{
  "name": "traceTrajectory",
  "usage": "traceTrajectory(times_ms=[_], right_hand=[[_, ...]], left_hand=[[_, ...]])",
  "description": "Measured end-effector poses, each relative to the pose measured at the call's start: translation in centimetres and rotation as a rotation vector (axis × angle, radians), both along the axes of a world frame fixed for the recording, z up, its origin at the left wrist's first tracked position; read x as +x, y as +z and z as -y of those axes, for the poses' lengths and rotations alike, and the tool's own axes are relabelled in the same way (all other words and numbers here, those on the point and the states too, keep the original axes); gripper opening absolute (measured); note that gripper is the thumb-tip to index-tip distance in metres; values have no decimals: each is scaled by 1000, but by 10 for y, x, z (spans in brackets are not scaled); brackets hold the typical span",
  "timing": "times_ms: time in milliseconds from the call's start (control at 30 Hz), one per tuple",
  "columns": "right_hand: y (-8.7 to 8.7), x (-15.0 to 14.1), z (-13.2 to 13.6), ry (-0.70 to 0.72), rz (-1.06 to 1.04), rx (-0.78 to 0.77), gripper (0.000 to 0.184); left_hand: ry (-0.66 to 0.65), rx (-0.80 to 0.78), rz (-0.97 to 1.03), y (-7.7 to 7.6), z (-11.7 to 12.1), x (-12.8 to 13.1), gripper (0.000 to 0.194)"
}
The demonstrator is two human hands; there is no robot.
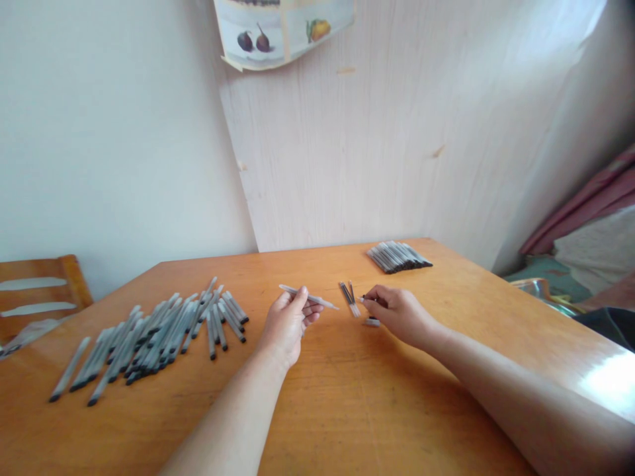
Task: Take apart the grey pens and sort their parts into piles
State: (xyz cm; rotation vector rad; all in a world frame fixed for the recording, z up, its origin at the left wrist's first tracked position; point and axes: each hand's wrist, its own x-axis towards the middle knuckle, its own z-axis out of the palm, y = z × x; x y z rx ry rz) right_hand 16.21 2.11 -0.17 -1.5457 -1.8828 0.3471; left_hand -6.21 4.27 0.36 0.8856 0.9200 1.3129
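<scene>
The thumb and fingers of the left hand (290, 322), at the centre of the frame, are closed in a pinch around 1 pale, translucent pen (320, 301). It lies across the grip, its thin tip pointing right and slightly down, its other end up and left.

The right hand (399, 312), right of centre, has its thumb and index finger drawn together at a small, pale piece with a dark end (364, 299); whether they grip it or only touch it, I cannot tell. Just below those fingertips is a short pale-and-black piece (371, 322), partly hidden by the hand.

Between the 2 hands, slim dark refills (346, 293) with pale lower ends lie on the wooden table (322, 410), nearer the right hand.

Further out, a loose, overlapping spread of translucent pens with black ends (166, 330) covers the left of the tabletop, most black ends towards the lower edge of the frame. Well apart from it, near the table's far edge at upper right of centre, is a tidier, compact bundle of similar pens (397, 256).

A wooden chair (72, 277) stands at the left edge; a fruit picture (285, 39) hangs at the top.
</scene>
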Motion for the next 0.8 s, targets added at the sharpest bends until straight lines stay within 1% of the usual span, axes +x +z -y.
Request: traceTrajectory(times_ms=[100,167,300,367,433,500,567,700,800], right_hand=[[1,-11,9,117,-109,12,26],[3,-18,14,169,-153,2,28],[6,-28,18,205,-154,2,30],[6,-30,18,214,-137,18,26],[5,-30,18,216,-126,33,23],[5,-27,19,213,-123,34,21],[6,-24,19,201,-127,30,21],[9,-15,17,173,-109,59,20],[10,-10,15,136,-71,72,20]], left_hand=[[-26,0,6,1,2,2,21],[-41,0,4,2,3,3,22],[-105,12,1,2,5,4,24],[-137,15,3,1,5,5,24],[-138,13,12,1,4,4,25],[-95,17,36,2,1,0,23],[-17,25,69,6,-3,-7,20],[159,38,118,15,-14,-29,13],[242,39,131,19,-21,-44,8]])
